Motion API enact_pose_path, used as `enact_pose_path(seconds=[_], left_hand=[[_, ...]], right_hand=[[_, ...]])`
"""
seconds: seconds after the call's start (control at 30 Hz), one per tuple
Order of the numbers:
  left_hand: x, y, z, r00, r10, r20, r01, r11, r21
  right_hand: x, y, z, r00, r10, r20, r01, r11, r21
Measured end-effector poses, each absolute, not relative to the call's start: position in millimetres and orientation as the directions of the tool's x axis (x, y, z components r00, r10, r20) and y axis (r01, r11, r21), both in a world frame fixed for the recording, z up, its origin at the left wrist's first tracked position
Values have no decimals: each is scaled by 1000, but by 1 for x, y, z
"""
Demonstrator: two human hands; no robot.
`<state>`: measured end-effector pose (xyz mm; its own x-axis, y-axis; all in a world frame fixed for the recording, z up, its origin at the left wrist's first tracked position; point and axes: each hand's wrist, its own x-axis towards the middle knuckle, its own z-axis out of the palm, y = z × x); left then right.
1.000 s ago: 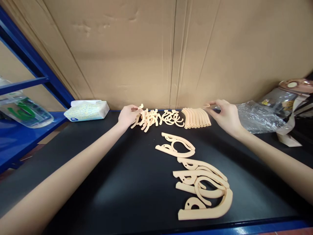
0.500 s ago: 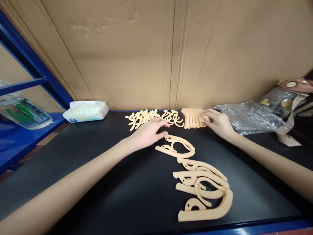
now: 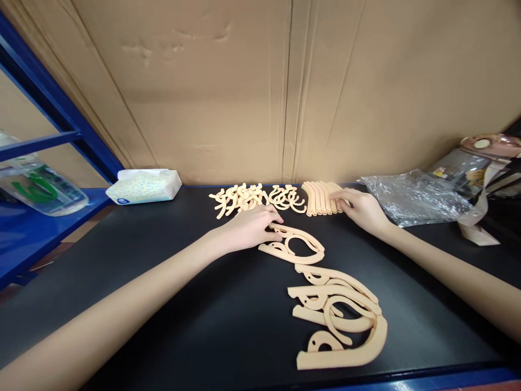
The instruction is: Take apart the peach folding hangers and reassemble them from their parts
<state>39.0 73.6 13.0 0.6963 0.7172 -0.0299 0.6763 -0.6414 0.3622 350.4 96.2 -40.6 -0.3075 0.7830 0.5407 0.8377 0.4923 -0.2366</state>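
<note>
Here, at far left a tissue pack (image 3: 143, 184) sits on the black tabletop (image 3: 183, 315). The left hand (image 3: 248, 228) rests fingers-down on a curved wooden piece (image 3: 293, 245) at mid-tabletop, its grip loosely closed on the piece's near end. Behind lies a scatter of small wooden shapes (image 3: 256, 197). The right hand (image 3: 364, 210) touches a row of wooden strips (image 3: 323, 197), fingers apart. A plastic bag (image 3: 415, 196) lies rightmost.

Pale cream cutouts (image 3: 337, 320) on black mat (image 3: 183, 304), blue shelf (image 3: 36, 217), tan cardboard (image 3: 285, 87), dotted tissue pack (image 3: 143, 185).
</note>
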Motion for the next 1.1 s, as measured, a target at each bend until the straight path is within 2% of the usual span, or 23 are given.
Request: enact_pose_path(seconds=[0.17, 0.33, 0.43, 0.5, 0.57, 0.63, 0.8, 0.87, 0.97, 1.1], left_hand=[[39, 74, 14, 682, 731, -29, 660, -597, 456], [45, 84, 11, 679, 734, -31, 540, -470, 698], [56, 91, 12, 627, 779, -14, 414, -318, 853], [63, 93, 15, 559, 829, 4, 325, -224, 919], [68, 94, 19, 489, 872, 21, 241, -159, 958], [71, 94, 22, 411, 911, 40, 175, -122, 977], [76, 88, 28, 275, 960, 55, 122, -92, 988], [80, 85, 30, 272, 961, 55, 149, -99, 984], [83, 82, 29, 251, 964, 81, 243, -144, 959], [81, 81, 22, 188, 966, 179, 448, -247, 859]], right_hand=[[352, 96, -35, -232, 808, 542, 830, 455, -324], [327, 80, -19, -183, 839, 512, 778, 442, -447], [296, 65, -6, -273, 863, 425, 687, 484, -542], [278, 60, 3, -345, 879, 328, 536, 472, -700], [268, 60, 13, -326, 878, 350, 481, 473, -738], [265, 64, 21, -275, 877, 395, 547, 480, -685], [267, 77, 29, -286, 805, 520, 831, 479, -284], [267, 81, 30, -321, 804, 500, 853, 475, -217], [265, 86, 29, -358, 829, 429, 819, 499, -282], [261, 88, 26, -415, 857, 305, 710, 515, -481]])
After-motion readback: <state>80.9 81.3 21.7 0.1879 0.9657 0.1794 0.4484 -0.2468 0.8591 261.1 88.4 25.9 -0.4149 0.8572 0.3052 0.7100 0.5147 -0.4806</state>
